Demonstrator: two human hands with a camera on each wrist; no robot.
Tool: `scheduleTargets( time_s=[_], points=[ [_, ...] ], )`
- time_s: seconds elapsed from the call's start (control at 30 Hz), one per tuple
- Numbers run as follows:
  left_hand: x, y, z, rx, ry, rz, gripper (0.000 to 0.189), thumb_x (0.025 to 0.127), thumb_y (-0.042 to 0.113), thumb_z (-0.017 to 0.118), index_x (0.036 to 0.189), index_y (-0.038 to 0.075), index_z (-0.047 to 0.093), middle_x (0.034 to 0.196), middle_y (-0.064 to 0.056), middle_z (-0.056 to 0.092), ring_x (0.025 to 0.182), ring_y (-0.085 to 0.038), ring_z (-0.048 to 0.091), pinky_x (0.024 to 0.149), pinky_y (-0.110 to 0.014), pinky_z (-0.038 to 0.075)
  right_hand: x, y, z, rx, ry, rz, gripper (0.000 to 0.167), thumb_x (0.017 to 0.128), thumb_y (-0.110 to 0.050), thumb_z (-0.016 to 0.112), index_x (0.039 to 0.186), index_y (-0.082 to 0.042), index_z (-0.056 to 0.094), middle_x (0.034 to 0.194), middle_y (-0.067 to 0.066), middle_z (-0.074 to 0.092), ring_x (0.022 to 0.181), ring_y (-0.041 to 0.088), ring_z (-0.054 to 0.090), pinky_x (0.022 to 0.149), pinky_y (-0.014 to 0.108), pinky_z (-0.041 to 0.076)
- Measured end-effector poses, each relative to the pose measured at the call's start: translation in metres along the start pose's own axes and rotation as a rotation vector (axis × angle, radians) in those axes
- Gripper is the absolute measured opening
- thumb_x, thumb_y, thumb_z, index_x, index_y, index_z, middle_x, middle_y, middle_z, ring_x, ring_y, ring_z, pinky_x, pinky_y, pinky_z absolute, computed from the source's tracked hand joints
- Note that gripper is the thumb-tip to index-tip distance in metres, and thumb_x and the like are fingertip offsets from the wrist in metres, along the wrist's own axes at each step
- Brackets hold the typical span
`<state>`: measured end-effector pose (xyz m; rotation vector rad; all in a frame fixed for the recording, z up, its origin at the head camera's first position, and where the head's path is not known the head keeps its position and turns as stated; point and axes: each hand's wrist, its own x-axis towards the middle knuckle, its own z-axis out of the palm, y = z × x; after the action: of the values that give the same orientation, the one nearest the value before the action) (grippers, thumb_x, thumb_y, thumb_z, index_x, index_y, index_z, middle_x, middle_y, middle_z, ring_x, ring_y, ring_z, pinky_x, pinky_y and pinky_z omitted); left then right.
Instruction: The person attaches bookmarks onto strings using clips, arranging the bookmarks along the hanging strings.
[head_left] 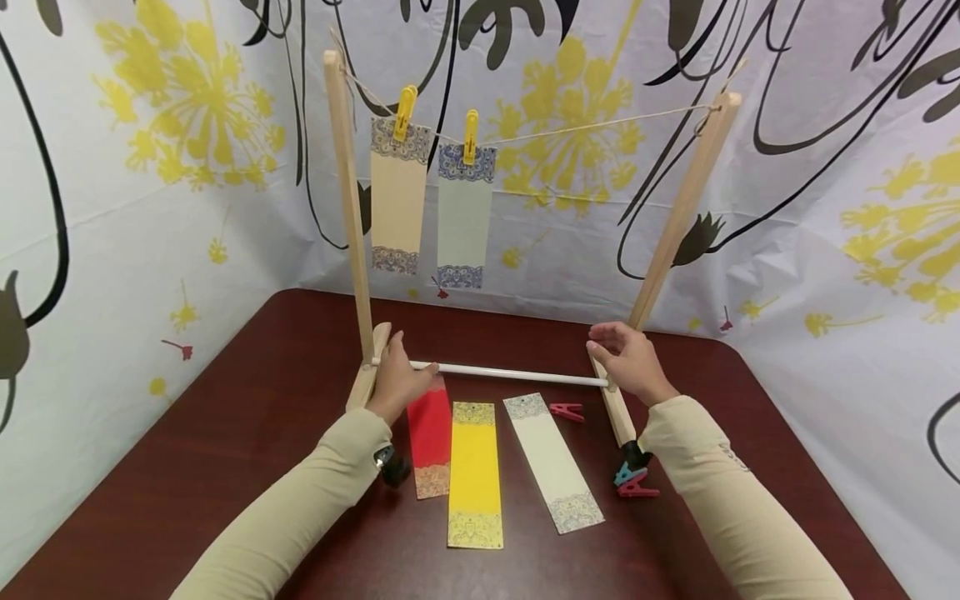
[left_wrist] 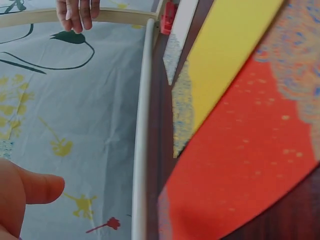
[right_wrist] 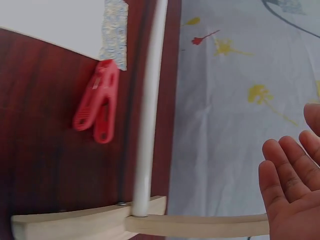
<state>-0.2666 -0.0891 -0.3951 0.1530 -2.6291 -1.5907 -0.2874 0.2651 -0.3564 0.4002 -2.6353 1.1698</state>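
My left hand [head_left: 401, 379] is beside the foot of the left wooden post [head_left: 348, 208], its thumb [left_wrist: 45, 189] held out straight and apart from the white rod [left_wrist: 142, 130]. By the lower end of the right post [head_left: 686, 208] is my right hand [head_left: 630, 360], fingers relaxed and nothing in the palm. Between the hands, a red strip [head_left: 430, 425], a yellow strip [head_left: 475, 462] and a cream strip [head_left: 553, 462] with patterned ends lie on the table. A red clothespin [right_wrist: 100, 102] lies close to the cream strip's far end.
A string [head_left: 600, 127] runs between the post tops. Yellow clothespins [head_left: 406, 112] hang a beige strip [head_left: 397, 196] and a pale strip [head_left: 463, 217] from it. Blue [head_left: 628, 473] and red clothespins [head_left: 637, 486] lie near my right sleeve. Patterned cloth [head_left: 225, 167] hangs behind the table.
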Motion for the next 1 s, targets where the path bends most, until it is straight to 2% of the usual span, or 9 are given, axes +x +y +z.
scheduleTargets(
  time_s=[0.27, 0.43, 0.67, 0.83, 1.0],
  points=[
    [-0.002, -0.014, 0.007, 0.039, -0.048, -0.035, 0.096, 0.085, 0.022, 0.073, 0.154, 0.000, 0.010, 0.153, -0.028, 0.018, 0.138, -0.042, 0.026, 0.107, -0.052, 0.032, -0.012, 0.016, 0.010, -0.011, -0.019, 0.032, 0.031, 0.097, -0.017, 0.061, 0.122, 0.001, 0.059, 0.115, 0.020, 0.064, 0.106, 0.036, 0.061, 0.084, 0.048, 0.049],
    [-0.002, -0.024, 0.009, 0.059, -0.070, -0.068, 0.098, 0.084, 0.023, 0.075, 0.153, -0.001, 0.011, 0.153, -0.030, 0.018, 0.137, -0.043, 0.027, 0.105, -0.053, 0.034, -0.017, 0.023, 0.020, 0.009, -0.028, 0.035, 0.033, 0.096, -0.014, 0.062, 0.125, 0.002, 0.058, 0.120, 0.021, 0.062, 0.107, 0.037, 0.061, 0.085, 0.048, 0.050],
    [-0.001, -0.028, 0.010, 0.202, -0.086, -0.092, 0.103, 0.079, 0.025, 0.082, 0.153, -0.002, 0.016, 0.149, -0.032, 0.024, 0.134, -0.048, 0.028, 0.105, -0.056, 0.032, -0.019, 0.027, 0.026, -0.002, -0.032, 0.043, 0.027, 0.094, -0.010, 0.064, 0.115, 0.006, 0.059, 0.113, 0.023, 0.063, 0.106, 0.039, 0.061, 0.085, 0.049, 0.050],
    [0.001, -0.029, 0.011, 0.325, -0.087, -0.083, 0.106, 0.075, 0.033, 0.084, 0.152, -0.001, 0.019, 0.146, -0.033, 0.029, 0.130, -0.050, 0.029, 0.103, -0.061, 0.030, -0.019, 0.032, 0.030, -0.013, -0.062, 0.041, 0.029, 0.095, -0.012, 0.064, 0.117, 0.006, 0.060, 0.112, 0.021, 0.063, 0.105, 0.037, 0.061, 0.085, 0.049, 0.050],
    [0.004, -0.031, 0.012, 0.415, -0.092, -0.069, 0.109, 0.073, 0.043, 0.084, 0.152, -0.001, 0.022, 0.143, -0.033, 0.034, 0.128, -0.049, 0.031, 0.100, -0.061, 0.032, -0.020, 0.033, 0.033, -0.007, -0.075, 0.048, 0.028, 0.095, -0.014, 0.063, 0.117, 0.004, 0.060, 0.113, 0.020, 0.063, 0.107, 0.037, 0.061, 0.085, 0.050, 0.049]
  ],
)
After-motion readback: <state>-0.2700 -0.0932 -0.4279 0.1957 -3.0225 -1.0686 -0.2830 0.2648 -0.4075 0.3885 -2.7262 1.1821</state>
